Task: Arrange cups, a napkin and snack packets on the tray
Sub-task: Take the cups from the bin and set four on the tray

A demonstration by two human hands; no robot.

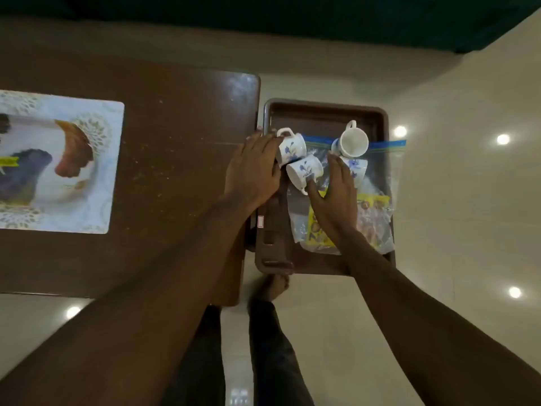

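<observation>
A brown tray (325, 111) sits just right of the table's edge. On it lie several white cups with blue flowers: one at the left (290, 148), one tipped in the middle (304, 170), one with its mouth facing up (352, 140) and one partly hidden (357, 166). A clear zip bag (383, 171) with yellow snack packets (320, 237) lies under them. My left hand (254, 171) rests flat on the tray's left rim, touching the left cup. My right hand (333, 194) lies spread on the bag, thumb against the middle cup. No napkin is visible.
A dark wooden table (175, 148) fills the left, with a printed rooster placemat (55, 162) on it. Glossy pale floor tiles (468, 230) lie to the right and below. My bare foot (273, 285) and dark trousers (205, 361) are beneath the tray.
</observation>
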